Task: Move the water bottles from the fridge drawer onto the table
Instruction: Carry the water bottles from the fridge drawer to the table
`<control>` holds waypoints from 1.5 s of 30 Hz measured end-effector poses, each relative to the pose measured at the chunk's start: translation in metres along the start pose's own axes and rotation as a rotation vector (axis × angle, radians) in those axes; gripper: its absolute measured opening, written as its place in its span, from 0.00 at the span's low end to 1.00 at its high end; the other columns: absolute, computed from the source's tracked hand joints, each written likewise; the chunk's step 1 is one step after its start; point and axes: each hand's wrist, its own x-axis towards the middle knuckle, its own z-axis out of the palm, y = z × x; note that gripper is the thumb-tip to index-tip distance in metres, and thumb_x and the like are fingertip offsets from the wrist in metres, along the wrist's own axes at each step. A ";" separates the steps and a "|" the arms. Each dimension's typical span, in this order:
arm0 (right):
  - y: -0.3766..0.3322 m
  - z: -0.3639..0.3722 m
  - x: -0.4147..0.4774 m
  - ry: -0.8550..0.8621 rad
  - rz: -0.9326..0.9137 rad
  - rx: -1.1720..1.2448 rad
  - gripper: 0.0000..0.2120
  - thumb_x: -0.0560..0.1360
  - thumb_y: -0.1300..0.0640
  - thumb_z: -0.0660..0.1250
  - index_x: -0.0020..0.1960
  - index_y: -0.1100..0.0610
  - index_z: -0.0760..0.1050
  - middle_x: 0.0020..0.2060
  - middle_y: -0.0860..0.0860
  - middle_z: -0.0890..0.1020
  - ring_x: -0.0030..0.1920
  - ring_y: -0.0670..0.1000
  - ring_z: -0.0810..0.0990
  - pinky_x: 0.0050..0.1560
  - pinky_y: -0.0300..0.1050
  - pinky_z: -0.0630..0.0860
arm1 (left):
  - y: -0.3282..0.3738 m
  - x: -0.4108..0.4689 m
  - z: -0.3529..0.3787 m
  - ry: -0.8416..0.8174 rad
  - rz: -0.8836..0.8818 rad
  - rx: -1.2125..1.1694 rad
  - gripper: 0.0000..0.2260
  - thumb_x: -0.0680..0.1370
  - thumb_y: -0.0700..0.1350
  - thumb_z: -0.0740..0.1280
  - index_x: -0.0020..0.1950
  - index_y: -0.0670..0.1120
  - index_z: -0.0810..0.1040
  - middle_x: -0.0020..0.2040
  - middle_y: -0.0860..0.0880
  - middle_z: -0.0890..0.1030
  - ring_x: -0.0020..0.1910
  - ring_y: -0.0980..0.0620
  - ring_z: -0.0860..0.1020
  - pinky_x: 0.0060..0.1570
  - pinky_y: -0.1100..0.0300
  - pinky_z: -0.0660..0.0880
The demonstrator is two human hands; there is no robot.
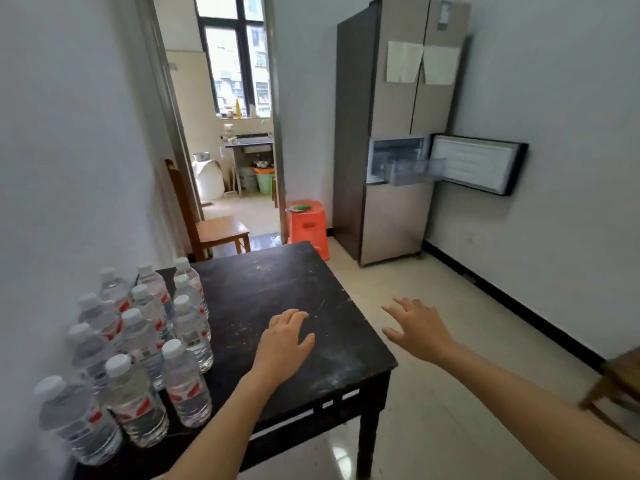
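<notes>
Several clear water bottles (138, 344) with white caps and red labels stand upright in a cluster along the left side of the dark table (287, 282), against the wall. My left hand (285, 341) hovers over the middle of the table with relaxed fingers, holding nothing. My right hand (415, 327) is spread open in the air just past the table's right edge, empty. Across the room the fridge (391, 216) has a small middle door (479, 164) swung open to the right and a clear drawer (415, 169) pulled out; whether it holds anything cannot be made out.
An orange plastic stool (308, 226) stands between the table and the fridge. A wooden chair (207, 223) sits by the doorway to the kitchen behind the table. Part of another wooden piece (616, 386) shows at the right edge. Tiled floor runs from the table to the fridge.
</notes>
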 end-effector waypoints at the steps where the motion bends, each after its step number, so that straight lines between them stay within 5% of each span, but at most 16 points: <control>1: 0.012 -0.005 -0.014 0.006 0.032 -0.009 0.25 0.78 0.44 0.56 0.73 0.49 0.60 0.73 0.51 0.62 0.72 0.53 0.61 0.67 0.50 0.61 | 0.014 0.001 0.004 -0.015 0.034 -0.010 0.21 0.79 0.50 0.59 0.71 0.47 0.64 0.72 0.50 0.64 0.72 0.49 0.59 0.68 0.57 0.61; 14: 0.182 -0.026 -0.136 0.045 0.359 -0.001 0.26 0.77 0.43 0.57 0.73 0.50 0.59 0.73 0.52 0.61 0.73 0.52 0.58 0.70 0.52 0.60 | 0.186 0.045 0.073 -0.100 0.302 -0.133 0.19 0.79 0.48 0.60 0.69 0.46 0.66 0.69 0.48 0.68 0.68 0.49 0.64 0.65 0.56 0.63; 26: 0.364 -0.027 -0.173 0.103 0.391 0.050 0.27 0.76 0.43 0.57 0.72 0.54 0.63 0.71 0.55 0.65 0.71 0.54 0.62 0.69 0.48 0.61 | 0.350 0.087 0.160 -0.077 0.256 -0.221 0.18 0.78 0.47 0.61 0.68 0.46 0.68 0.68 0.48 0.69 0.68 0.50 0.65 0.65 0.58 0.62; 32: 0.423 -0.026 -0.144 0.191 0.361 0.069 0.27 0.70 0.43 0.56 0.62 0.58 0.75 0.60 0.59 0.77 0.61 0.60 0.76 0.57 0.57 0.73 | 0.380 0.125 0.170 -0.008 0.231 -0.211 0.17 0.78 0.46 0.62 0.67 0.45 0.69 0.67 0.47 0.70 0.67 0.50 0.66 0.64 0.58 0.63; 37: 0.455 -0.033 -0.090 0.153 0.300 0.065 0.26 0.78 0.45 0.56 0.73 0.53 0.60 0.72 0.53 0.62 0.73 0.53 0.59 0.68 0.50 0.61 | 0.378 0.178 0.179 0.064 0.186 -0.207 0.16 0.77 0.44 0.64 0.64 0.43 0.72 0.64 0.46 0.72 0.65 0.47 0.68 0.64 0.55 0.65; 41: 0.474 -0.035 -0.037 0.233 0.224 0.042 0.24 0.76 0.48 0.59 0.69 0.56 0.67 0.68 0.57 0.68 0.71 0.57 0.64 0.65 0.54 0.62 | 0.371 0.231 0.193 0.122 0.159 -0.238 0.16 0.76 0.43 0.65 0.64 0.42 0.73 0.64 0.44 0.73 0.64 0.46 0.69 0.64 0.54 0.65; 45: 0.517 -0.038 0.022 0.147 0.222 -0.026 0.25 0.78 0.50 0.59 0.73 0.53 0.61 0.72 0.54 0.63 0.73 0.52 0.58 0.68 0.50 0.58 | 0.369 0.308 0.213 0.153 0.136 -0.282 0.16 0.76 0.41 0.65 0.64 0.41 0.73 0.63 0.43 0.74 0.63 0.45 0.69 0.63 0.53 0.65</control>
